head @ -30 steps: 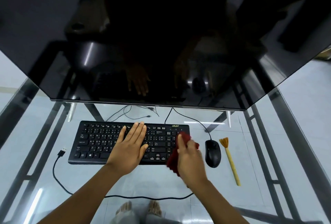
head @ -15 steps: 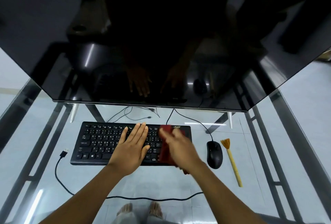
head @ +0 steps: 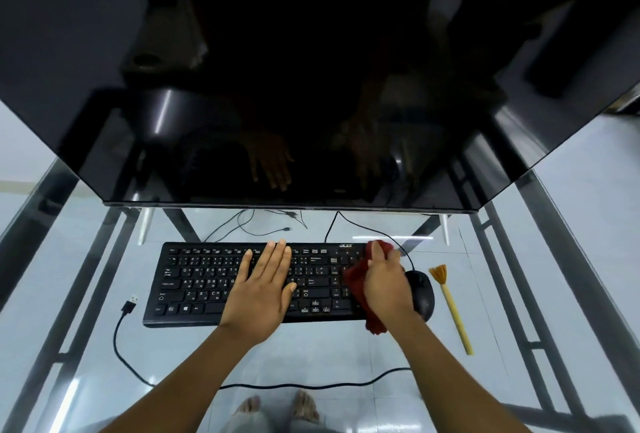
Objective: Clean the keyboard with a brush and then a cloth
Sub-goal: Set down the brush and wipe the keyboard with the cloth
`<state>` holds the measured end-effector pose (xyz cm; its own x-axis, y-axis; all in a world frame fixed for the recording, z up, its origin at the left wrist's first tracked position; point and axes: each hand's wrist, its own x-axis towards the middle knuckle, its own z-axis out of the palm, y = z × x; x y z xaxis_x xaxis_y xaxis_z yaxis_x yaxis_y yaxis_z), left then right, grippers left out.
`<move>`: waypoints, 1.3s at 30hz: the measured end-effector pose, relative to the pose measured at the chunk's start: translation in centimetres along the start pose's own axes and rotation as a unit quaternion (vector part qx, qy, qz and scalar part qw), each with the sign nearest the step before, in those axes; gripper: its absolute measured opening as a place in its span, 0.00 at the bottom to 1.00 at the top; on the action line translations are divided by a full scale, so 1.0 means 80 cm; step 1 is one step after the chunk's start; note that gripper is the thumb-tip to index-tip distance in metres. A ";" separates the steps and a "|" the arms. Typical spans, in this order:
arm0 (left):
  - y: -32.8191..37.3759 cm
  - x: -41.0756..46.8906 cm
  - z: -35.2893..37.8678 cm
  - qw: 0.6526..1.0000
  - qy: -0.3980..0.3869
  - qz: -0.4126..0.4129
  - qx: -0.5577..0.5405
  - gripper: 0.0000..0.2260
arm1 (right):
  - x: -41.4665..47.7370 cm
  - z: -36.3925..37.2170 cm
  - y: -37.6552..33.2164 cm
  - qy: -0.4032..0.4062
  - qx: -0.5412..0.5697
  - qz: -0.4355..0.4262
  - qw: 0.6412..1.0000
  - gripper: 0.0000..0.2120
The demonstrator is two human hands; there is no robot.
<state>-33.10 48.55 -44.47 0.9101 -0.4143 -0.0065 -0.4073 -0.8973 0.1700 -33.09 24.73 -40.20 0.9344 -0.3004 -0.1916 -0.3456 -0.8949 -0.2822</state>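
Note:
A black keyboard (head: 204,280) lies on the glass table below the monitor. My left hand (head: 265,288) rests flat on its middle keys, fingers straight and together. My right hand (head: 386,282) holds a dark red cloth (head: 356,280) against the keyboard's right end, over the number pad; the cloth sticks out above my fingers and hangs past the front edge. A yellow brush (head: 450,304) with a tufted orange head lies on the glass to the right of the mouse, untouched.
A black mouse (head: 422,294) sits just right of my right hand. A large dark monitor (head: 311,86) overhangs the back. The keyboard's cable with a loose USB plug (head: 130,304) loops along the front. The glass table (head: 311,349) has metal frame bars at both sides.
My right hand has swept the cloth from the middle-right keys back out to the keyboard's right end. My left hand has stayed flat on the keys.

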 end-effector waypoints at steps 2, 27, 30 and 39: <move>-0.002 0.001 0.000 1.000 -0.007 0.003 -0.008 0.27 | -0.030 0.011 -0.013 -0.027 -0.014 -0.058 0.998 0.31; -0.105 -0.049 -0.030 0.998 -0.050 0.037 -0.012 0.39 | -0.071 0.044 -0.151 -0.122 -0.009 -0.262 0.957 0.27; -0.113 -0.047 -0.031 0.997 -0.054 0.053 -0.017 0.39 | -0.030 0.027 -0.143 -0.032 0.015 -0.114 0.993 0.20; -0.132 -0.038 -0.027 0.992 -0.077 0.088 -0.041 0.41 | -0.032 0.060 -0.175 -0.044 -0.027 -0.227 0.973 0.26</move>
<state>-31.44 59.61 -44.11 0.8000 -0.5882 -0.1183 -0.5462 -0.7956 0.2620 -31.09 39.64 -40.27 0.9779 0.1566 -0.1385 0.1081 -0.9457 -0.3065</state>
